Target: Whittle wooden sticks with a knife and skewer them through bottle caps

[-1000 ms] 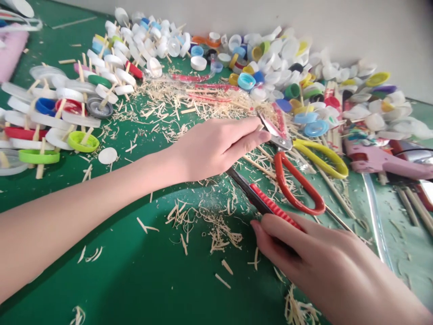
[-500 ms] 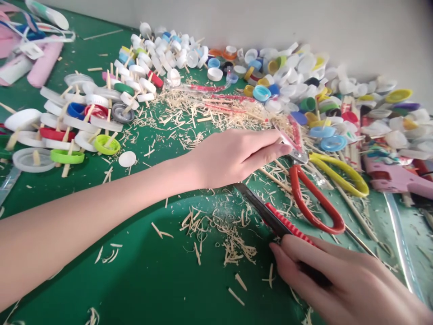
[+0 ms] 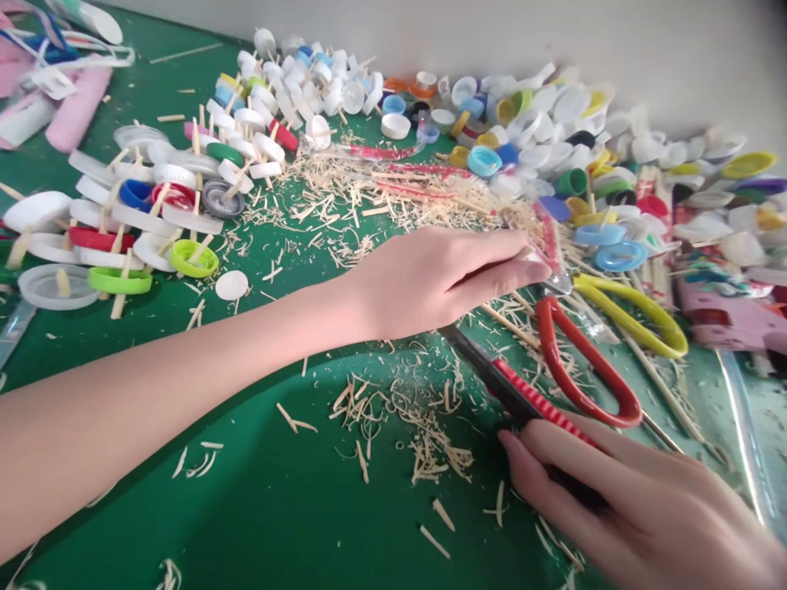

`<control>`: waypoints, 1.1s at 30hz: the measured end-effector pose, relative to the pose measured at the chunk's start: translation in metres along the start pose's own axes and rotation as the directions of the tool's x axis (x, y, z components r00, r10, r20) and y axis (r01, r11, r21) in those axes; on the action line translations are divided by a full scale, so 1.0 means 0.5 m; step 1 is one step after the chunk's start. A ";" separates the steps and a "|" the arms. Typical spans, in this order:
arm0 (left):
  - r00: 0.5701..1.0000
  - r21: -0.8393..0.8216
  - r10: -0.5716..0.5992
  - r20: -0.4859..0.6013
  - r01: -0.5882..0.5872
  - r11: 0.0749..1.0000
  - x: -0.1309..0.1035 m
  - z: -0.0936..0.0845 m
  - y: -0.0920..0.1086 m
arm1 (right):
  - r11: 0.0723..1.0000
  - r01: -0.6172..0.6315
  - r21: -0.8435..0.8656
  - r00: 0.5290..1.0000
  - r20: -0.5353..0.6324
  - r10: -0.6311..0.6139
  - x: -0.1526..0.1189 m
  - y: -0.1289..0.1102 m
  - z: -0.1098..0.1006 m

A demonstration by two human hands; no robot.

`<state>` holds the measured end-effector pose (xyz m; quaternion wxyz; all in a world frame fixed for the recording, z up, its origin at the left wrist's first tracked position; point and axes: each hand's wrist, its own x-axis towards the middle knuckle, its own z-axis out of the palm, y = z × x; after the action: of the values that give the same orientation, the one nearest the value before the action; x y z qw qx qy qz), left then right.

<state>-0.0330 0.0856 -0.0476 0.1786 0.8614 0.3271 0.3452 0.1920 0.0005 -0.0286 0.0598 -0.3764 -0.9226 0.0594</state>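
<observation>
My left hand (image 3: 455,283) reaches across the green table, fingers together and thumb pressed along them. Its fingertips lie over the blade end of the scissors (image 3: 615,416), which have one red and one yellow handle. Whatever may be between those fingers is hidden. At the lower right, my right hand (image 3: 639,500) is wrapped round a red and black utility knife (image 3: 522,397). The knife points up and left, and its tip passes under my left wrist. Thin wood shavings (image 3: 430,438) are scattered below the knife.
Bottle caps on sticks (image 3: 144,197) are grouped at the left. More loose caps (image 3: 541,123) are heaped along the wall. A pink glue gun (image 3: 738,319) lies at the right. Clear glue sticks (image 3: 747,434) and a flat white disc (image 3: 232,285) lie on the table.
My left fingertips have moved slightly right, farther over the scissors' pivot. The right hand and knife have shifted a little rightward. The view itself has also shifted slightly.
</observation>
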 end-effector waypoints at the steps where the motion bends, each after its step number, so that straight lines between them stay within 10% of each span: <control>1: 1.000 -0.002 0.003 0.000 -0.003 1.000 0.000 0.000 0.000 | 1.000 0.011 0.004 1.000 -0.003 -0.011 0.004 -0.001 0.000; 14: 0.999 0.037 -0.033 0.015 0.033 0.999 0.000 -0.001 0.002 | 0.996 0.025 -0.081 0.995 -0.099 -0.033 -0.001 0.010 0.009; 33: 1.000 -0.009 -0.014 -0.012 0.014 1.000 0.000 0.002 0.002 | 0.988 0.027 -0.155 0.997 0.082 -0.014 -0.006 0.007 -0.023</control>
<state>-0.0318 0.0847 -0.0479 0.1832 0.8561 0.3326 0.3506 0.1985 0.0016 -0.0181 -0.0064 -0.3676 -0.9300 0.0014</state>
